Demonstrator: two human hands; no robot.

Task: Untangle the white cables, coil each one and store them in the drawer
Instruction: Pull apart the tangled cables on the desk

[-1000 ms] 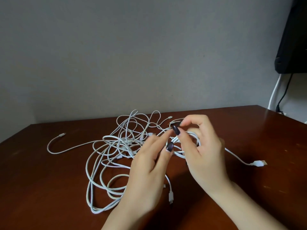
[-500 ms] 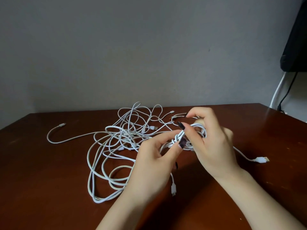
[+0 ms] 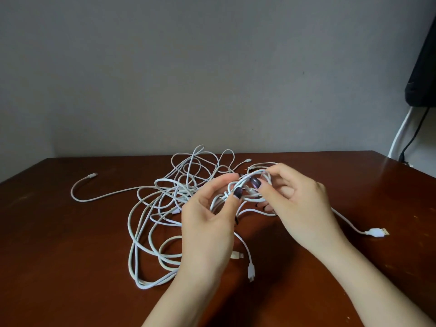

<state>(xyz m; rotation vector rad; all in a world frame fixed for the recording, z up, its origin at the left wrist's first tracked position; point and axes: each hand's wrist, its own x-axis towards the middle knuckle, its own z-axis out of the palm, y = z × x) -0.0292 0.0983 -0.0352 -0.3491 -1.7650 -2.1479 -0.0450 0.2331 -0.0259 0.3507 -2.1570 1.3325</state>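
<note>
White cables [image 3: 165, 208] bunch pinched between left hand [image 3: 207, 223] and right hand [image 3: 299, 208].

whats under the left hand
Loops of the cables run under the left hand across the table; a plug pokes out beside it. How they cross beneath the palm is hidden.

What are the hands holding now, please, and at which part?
Both hold the tangle of white cables at its right side: the left hand pinches strands there, the right hand grips a small bunch of loops.
</note>
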